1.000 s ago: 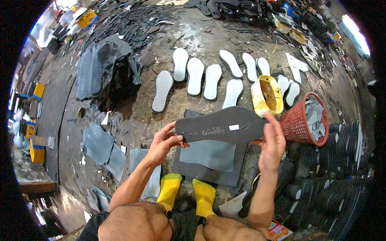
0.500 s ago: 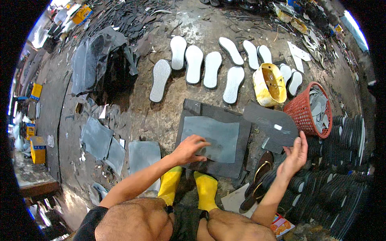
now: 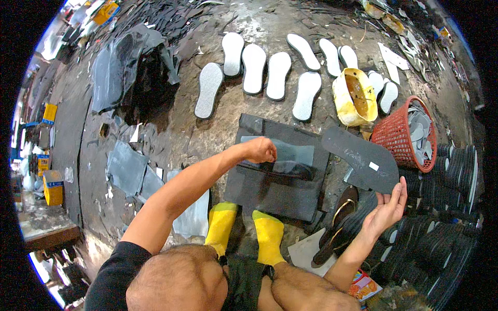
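A thin grey sheet lies across a dark square mat on the ground in front of my feet. Its near edge is lifted and folded back, showing a darker underside. My left hand is closed on it, the fingers bunched together near its middle. To the right, my right hand grips the near end of a black sole-shaped piece at its edge, its palm turned up. That piece has a small white patch and faint pale marks.
Several white-topped soles lie beyond the mat. A yellow tub of brownish stuff and a red basket of grey offcuts stand right. Stacked black soles fill the near right. Grey sheets lie left.
My left hand has closed and moved away from me, lifting and folding the grey sheet's near edge. The black sole-shaped piece has shifted slightly right with my right hand.
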`<control>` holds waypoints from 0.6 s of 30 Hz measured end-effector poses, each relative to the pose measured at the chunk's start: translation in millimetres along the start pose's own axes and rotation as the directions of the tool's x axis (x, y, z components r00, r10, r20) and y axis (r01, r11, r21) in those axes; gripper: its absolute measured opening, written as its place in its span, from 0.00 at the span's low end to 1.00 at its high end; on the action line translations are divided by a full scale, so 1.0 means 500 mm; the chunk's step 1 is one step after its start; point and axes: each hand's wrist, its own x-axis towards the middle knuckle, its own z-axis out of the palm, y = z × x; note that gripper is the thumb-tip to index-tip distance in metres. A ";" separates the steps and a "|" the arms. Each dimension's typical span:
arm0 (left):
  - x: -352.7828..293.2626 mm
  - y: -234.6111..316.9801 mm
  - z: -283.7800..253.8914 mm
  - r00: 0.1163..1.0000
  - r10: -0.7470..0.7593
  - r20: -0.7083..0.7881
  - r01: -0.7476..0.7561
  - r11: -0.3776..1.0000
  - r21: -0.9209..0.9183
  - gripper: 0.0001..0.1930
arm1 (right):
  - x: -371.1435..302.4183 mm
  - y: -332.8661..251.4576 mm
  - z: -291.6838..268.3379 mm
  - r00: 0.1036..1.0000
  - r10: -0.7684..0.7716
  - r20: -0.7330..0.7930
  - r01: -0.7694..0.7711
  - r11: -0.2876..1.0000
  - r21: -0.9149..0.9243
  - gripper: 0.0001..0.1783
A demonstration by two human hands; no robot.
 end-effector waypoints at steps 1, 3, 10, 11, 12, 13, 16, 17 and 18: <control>0.001 -0.005 -0.004 0.999 -0.024 0.023 0.025 0.999 -0.037 0.12 | -0.003 0.004 0.001 0.999 -0.026 0.035 0.026 1.000 -0.007 0.18; -0.002 -0.012 -0.007 0.996 -0.075 0.042 0.079 0.991 -0.108 0.14 | -0.008 0.009 0.005 1.000 0.008 0.018 -0.007 1.000 -0.020 0.18; -0.044 -0.004 -0.005 0.904 -0.328 0.273 0.420 0.565 -0.710 0.35 | -0.047 0.052 0.047 0.981 0.152 0.116 -0.152 0.988 -0.008 0.17; -0.058 0.001 -0.004 0.923 -0.337 0.184 0.350 0.543 -0.763 0.34 | -0.058 0.071 0.054 0.982 0.132 0.133 -0.134 0.991 0.007 0.16; -0.082 0.009 0.007 0.929 -0.364 0.063 0.260 0.523 -0.812 0.34 | -0.068 0.090 0.056 0.975 0.156 0.156 -0.160 0.987 0.013 0.15; -0.107 0.019 0.020 0.917 -0.395 -0.052 0.169 0.504 -0.847 0.33 | -0.077 0.111 0.058 0.968 0.158 0.195 -0.167 0.986 0.031 0.15; -0.187 0.050 0.072 0.793 -0.528 -0.304 -0.156 0.306 -0.939 0.28 | -0.105 0.184 0.070 0.927 0.265 0.266 -0.281 0.959 0.027 0.15; -0.210 0.057 0.091 0.745 -0.583 -0.325 -0.254 0.204 -0.946 0.26 | -0.111 0.204 0.072 0.898 0.320 0.302 -0.336 0.942 0.000 0.15; -0.241 0.066 0.117 0.728 -0.606 -0.321 -0.190 0.272 -0.944 0.24 | -0.124 0.228 0.078 0.862 0.307 0.402 -0.357 0.932 0.054 0.14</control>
